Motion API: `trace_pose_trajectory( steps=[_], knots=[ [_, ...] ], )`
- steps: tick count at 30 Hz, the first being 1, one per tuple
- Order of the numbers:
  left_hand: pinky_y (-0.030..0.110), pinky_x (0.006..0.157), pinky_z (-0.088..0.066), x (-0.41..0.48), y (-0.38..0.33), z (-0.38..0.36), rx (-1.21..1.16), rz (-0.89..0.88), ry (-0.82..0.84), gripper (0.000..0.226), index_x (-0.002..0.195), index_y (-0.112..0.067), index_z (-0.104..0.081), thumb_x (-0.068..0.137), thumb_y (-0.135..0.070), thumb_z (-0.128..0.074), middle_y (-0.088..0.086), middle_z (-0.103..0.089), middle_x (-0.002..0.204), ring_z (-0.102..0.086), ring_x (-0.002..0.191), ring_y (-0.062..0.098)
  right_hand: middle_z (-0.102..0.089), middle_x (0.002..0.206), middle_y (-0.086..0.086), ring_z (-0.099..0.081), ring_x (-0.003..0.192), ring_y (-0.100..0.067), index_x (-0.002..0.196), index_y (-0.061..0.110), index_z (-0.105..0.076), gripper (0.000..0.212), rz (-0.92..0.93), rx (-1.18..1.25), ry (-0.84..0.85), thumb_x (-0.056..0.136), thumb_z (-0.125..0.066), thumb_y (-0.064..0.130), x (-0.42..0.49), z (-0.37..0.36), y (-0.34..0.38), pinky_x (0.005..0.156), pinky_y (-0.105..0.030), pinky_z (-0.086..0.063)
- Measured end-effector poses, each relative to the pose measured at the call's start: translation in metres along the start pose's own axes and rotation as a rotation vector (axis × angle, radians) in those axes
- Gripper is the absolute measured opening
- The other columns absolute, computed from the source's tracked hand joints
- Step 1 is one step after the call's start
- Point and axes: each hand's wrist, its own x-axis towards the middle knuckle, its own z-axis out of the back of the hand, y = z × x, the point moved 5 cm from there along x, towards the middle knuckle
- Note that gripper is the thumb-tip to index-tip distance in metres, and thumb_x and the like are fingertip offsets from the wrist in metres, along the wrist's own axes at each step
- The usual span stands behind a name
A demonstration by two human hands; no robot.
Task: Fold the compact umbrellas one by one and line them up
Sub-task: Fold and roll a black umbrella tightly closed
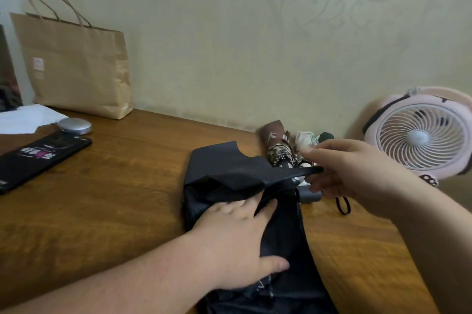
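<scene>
The left hand pressed flat on the black umbrella while the right hand pinched its strap, stretched rightward. This looked like the wrapping step. The next move called for winding the strap round and fastening it.

No legible text; bag label and phone print are blurred.

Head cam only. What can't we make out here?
All in the head view:
1. Black umbrella: near end cut off by the bottom edge; left hand covers its middle.
2. Folded umbrellas by the wall: right hand, pinching the strap, hides their near ends; count unclear.
3. Fan: right side cut off by the frame edge.
4. Bag label: too small to read.
</scene>
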Motion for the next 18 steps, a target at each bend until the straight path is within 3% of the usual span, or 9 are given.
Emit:
trace_pose_trajectory(
  steps=[3,7,13,18],
  knots=[
    [0.041,0.126,-0.004,0.001,0.000,-0.002,-0.010,0.006,-0.001,0.100,0.162,-0.033,0.012,0.090,-0.083,-0.036,-0.003,0.027,0.168,0.012,0.158,0.019,-0.072,0.077,-0.016,-0.064,0.065,-0.022,0.098,0.004,-0.071,0.022,0.017,0.185,-0.049,0.088,-0.075,0.024,-0.008,0.002,-0.006,0.063,-0.034,-0.045],
    [0.043,0.125,0.000,0.001,0.000,-0.002,0.013,0.010,-0.035,0.101,0.163,-0.032,0.010,0.088,-0.085,-0.035,-0.003,0.027,0.168,0.021,0.156,0.017,-0.069,0.071,-0.006,-0.063,0.063,-0.017,0.094,0.008,-0.074,0.014,0.115,0.137,-0.174,0.085,-0.079,0.018,-0.009,0.007,-0.008,0.063,-0.038,-0.048],
    [0.054,0.123,0.007,0.003,0.000,-0.001,0.063,0.001,-0.094,0.101,0.163,-0.031,0.001,0.086,-0.087,-0.032,-0.006,0.014,0.171,0.025,0.155,0.018,-0.069,0.073,-0.006,-0.061,0.065,-0.017,0.094,0.008,-0.074,0.008,0.155,0.238,-0.105,0.086,-0.077,0.008,-0.010,-0.005,-0.007,0.055,-0.030,-0.041],
    [0.053,0.123,0.013,0.001,-0.001,0.000,0.056,0.018,-0.076,0.101,0.163,-0.032,0.004,0.087,-0.086,-0.034,-0.005,0.017,0.170,0.027,0.154,0.017,-0.066,0.075,-0.001,-0.054,0.063,-0.012,0.090,0.015,-0.076,0.011,0.149,0.359,-0.089,0.085,-0.076,0.004,-0.006,-0.011,-0.009,0.054,-0.027,-0.039]
  ],
)
